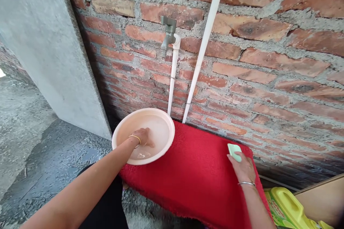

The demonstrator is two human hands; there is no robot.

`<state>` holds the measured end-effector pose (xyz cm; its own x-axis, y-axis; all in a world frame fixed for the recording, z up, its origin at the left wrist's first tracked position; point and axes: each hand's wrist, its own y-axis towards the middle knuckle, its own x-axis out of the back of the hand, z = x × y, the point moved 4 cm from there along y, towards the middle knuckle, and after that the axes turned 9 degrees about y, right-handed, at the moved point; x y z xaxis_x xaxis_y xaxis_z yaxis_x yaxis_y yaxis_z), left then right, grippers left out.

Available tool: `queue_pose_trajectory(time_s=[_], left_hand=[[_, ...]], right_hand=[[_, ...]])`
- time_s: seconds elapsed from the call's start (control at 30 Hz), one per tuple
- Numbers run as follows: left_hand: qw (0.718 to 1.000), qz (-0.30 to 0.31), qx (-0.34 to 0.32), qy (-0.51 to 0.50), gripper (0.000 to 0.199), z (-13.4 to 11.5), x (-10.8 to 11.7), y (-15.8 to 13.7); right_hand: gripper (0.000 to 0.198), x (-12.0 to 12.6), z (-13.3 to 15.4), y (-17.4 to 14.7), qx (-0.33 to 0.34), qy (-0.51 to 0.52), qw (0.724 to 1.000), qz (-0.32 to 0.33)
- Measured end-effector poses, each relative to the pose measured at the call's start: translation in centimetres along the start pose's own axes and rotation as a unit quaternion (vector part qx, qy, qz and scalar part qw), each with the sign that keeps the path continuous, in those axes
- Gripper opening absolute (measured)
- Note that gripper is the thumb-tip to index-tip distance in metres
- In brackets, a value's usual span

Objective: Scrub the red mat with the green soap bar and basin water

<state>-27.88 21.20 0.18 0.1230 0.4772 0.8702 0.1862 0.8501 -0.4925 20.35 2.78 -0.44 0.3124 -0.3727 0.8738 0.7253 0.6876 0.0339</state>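
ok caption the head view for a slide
Left hand in a basin of cloudy water, right hand holding green soap over red cloth.

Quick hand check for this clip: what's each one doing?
Left hand: dipped in the basin's cloudy water; grip can't be told.
Right hand: closed on a pale green block.

Likely household wash area: tap (168, 34), basin (125, 127), brick wall (268, 64), wet floor (70, 154).

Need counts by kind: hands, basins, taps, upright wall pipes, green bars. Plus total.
Hands: 2 (left hand, right hand)
Basin: 1
Tap: 1
Upright pipes: 2 (short pipe, long pipe)
Green bar: 1
Total: 7
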Motion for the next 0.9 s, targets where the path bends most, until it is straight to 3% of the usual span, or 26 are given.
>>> queue_pose_trajectory(time_s=[0.13, 0.23, 0.33, 0.5, 0.6, 0.9], left_hand=[[1.000, -0.005, 0.009, -0.013, 0.091, 0.0, 0.1, 0.0], [1.000, -0.008, 0.013, -0.020, 0.091, -0.1, 0.2, 0.0], [1.000, 0.000, 0.013, -0.022, 0.092, -0.2, 0.2, 0.0], [1.000, 0.010, 0.013, -0.018, 0.095, -0.4, 0.4, -0.4], [1.000, 0.013, 0.011, -0.023, 0.097, -0.6, 0.6, -0.6], [1.000, 0.015, 0.009, -0.026, 0.095, -0.5, 0.6, -0.7]], right_hand=[[0.063, 3.2, -5.3, 0.6, -0.113, 0.012, 0.993, -0.031], [0.065, 3.8, -5.7, -0.1, -0.109, 0.041, 0.990, -0.075], [0.062, 2.0, -2.3, -2.0, -0.030, 0.091, 0.992, -0.081], [0.043, -4.9, 7.5, -7.4, 0.184, 0.166, 0.967, 0.056], [0.030, -7.8, 11.8, -10.1, 0.288, 0.140, 0.944, 0.085], [0.026, -10.2, 17.2, -10.8, 0.350, 0.093, 0.923, 0.126]])
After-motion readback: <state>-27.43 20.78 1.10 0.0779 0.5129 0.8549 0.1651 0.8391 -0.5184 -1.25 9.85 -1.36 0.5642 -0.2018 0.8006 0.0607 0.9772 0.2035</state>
